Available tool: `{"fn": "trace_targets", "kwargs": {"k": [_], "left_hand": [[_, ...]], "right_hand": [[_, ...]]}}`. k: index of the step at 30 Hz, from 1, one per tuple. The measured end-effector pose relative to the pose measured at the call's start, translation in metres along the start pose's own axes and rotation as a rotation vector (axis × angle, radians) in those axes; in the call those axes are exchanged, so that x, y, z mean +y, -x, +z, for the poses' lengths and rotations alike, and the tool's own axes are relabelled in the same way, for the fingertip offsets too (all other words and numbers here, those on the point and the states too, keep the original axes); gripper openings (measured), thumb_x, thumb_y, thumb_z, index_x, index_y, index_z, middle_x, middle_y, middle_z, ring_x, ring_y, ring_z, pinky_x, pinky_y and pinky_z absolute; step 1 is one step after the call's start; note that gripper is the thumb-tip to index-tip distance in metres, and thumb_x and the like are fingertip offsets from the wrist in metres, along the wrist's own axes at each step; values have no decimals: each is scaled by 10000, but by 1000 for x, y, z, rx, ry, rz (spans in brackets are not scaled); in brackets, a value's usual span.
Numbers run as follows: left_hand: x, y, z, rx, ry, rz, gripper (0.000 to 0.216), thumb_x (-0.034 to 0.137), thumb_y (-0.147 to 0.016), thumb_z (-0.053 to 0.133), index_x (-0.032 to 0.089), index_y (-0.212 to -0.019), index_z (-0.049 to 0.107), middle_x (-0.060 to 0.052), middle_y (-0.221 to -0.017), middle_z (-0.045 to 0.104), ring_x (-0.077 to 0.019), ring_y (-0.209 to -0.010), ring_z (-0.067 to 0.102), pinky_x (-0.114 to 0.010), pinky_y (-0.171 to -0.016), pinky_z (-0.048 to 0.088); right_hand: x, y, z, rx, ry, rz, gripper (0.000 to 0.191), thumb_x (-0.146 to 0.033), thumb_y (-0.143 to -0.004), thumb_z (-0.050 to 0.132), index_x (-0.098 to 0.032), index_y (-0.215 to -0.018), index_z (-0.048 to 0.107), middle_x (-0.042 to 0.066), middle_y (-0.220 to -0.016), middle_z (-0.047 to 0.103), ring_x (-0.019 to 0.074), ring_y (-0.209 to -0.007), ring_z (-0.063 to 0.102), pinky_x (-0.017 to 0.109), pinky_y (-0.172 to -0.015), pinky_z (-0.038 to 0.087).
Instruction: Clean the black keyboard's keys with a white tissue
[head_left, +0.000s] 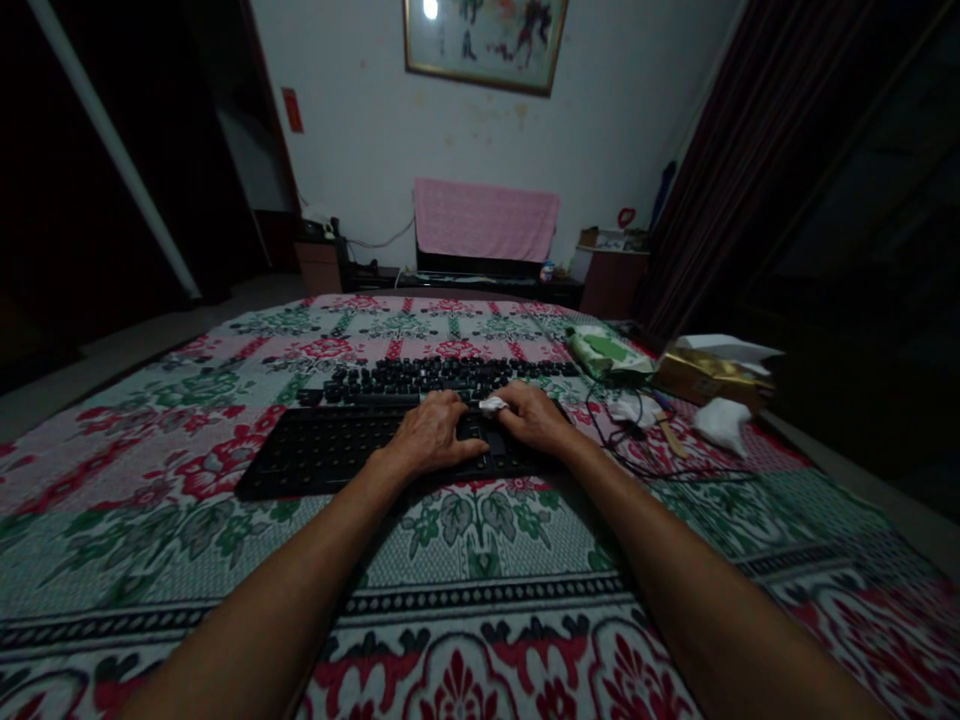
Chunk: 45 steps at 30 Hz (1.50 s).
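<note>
A black keyboard base [315,450] with its keycaps off lies across the patterned cloth in front of me. My left hand [435,435] rests on the middle of it, thumb stretched out to the right and fingers over the far edge. Pinched in my right hand [531,415] is a white crumpled tissue [493,404], held against the keyboard's right part. Just beyond the base, loose black keycaps [442,372] are spread in a long band. My right palm and forearm hide some of the keyboard's right end.
Right of the keyboard are a black cable [622,440], a green-and-white wipes pack [609,352], a golden tissue box [709,375], a crumpled white tissue [722,424] and a flat wooden stick [671,435]. The floral cloth [480,560] covers the surface.
</note>
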<state>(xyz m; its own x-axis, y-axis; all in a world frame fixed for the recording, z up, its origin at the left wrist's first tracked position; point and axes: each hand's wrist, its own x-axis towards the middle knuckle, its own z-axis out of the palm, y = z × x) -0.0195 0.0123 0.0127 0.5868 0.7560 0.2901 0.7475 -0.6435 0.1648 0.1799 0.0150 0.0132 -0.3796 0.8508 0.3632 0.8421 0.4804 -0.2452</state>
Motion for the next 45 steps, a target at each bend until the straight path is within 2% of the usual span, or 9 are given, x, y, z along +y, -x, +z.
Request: {"fn": "trace_targets", "kwargs": {"k": [8,14,17,26,33,39,42,45], "left_hand": [[-1,0,1,-3,14,-1,543,606,-729,506,189,-1068,585,-89,-1111,527,-262,-1041,478,-384,-872,424],[-1,-1,1,4,15,-2,536,599,-724,518,177,-1049,579,-92,-1121,520,-260,-1047,472,-378,-876,419],[-1,0,0,-5,12,-5,534,596,-724,521,170,-1040,580,-94,-1112,522,-261,-1043,471,-379,-873,419],[0,-1,1,4,-12,-8,510,594,-719,528,186,-1020,584,-82,-1112,523,-243,-1033,478,-351,-867,424],[-1,0,2,13,-18,-11,517,600,-723,522,184,-1025,574,-80,-1107,523,-241,-1026,476,-352,-854,429],[-1,-1,2,13,-18,-5,520,603,-727,514,179,-1022,573,-79,-1096,526,-241,-1019,478,-353,-853,428],[0,-1,2,13,-23,-9,516,600,-726,517,181,-1022,576,-81,-1102,525,-242,-1023,478,-353,-853,428],[0,-1,2,1,-22,-16,517,593,-728,519,185,-1041,573,-83,-1117,519,-244,-1030,477,-356,-855,428]], "right_hand": [[-8,2,-2,-69,164,-49,232,-146,-804,449,-175,-956,621,57,-877,533,149,-787,493,227,-692,342],[15,12,-13,42,116,94,212,-161,-801,465,-161,-928,635,53,-840,571,161,-808,510,243,-724,346],[18,14,-15,96,78,126,208,-182,-805,476,-163,-936,636,48,-850,588,159,-810,518,243,-730,352],[7,11,-8,-26,152,11,221,-163,-782,485,-187,-941,638,54,-885,556,154,-821,511,237,-720,358],[14,12,-17,76,114,97,161,-174,-764,494,-162,-821,644,46,-794,579,152,-763,515,239,-695,360],[14,13,-21,-54,103,12,167,-178,-736,521,-165,-821,664,45,-797,591,148,-735,518,232,-657,354],[12,13,-24,-37,98,27,154,-187,-728,525,-166,-787,666,38,-758,592,145,-700,516,232,-625,344],[7,11,-21,9,43,-4,200,-155,-723,509,-166,-855,660,36,-798,606,145,-729,523,230,-647,355]]}}
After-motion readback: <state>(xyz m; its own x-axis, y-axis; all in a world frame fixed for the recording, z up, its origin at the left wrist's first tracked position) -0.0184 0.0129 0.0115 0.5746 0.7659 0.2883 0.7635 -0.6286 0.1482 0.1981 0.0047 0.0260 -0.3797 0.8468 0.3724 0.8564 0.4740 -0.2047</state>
